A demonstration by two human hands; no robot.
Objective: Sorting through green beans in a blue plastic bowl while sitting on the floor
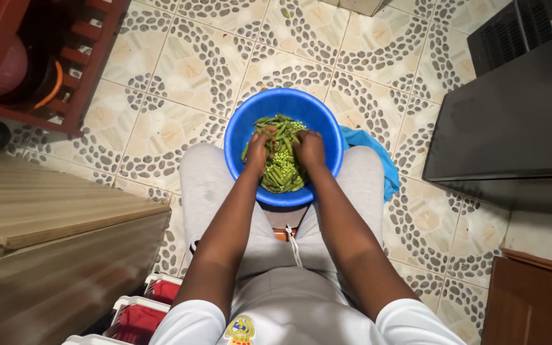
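Head view | both hands [258, 151] [310, 149] in blue bowl [327, 128] | pea pods [282, 171] beneath fingers

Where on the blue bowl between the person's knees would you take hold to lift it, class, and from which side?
Take the blue bowl by its rim at the left and right edges, one hand per side. Both the left hand and right hand rest inside among the pea pods, so the middle is full. The rim is bare and round; the near edge probably sits too close against the legs.

I see warm, dimmish indoor light w/ soft shadows; wide-angle bend and blur at edges, sharpest around the blue bowl [237, 137].
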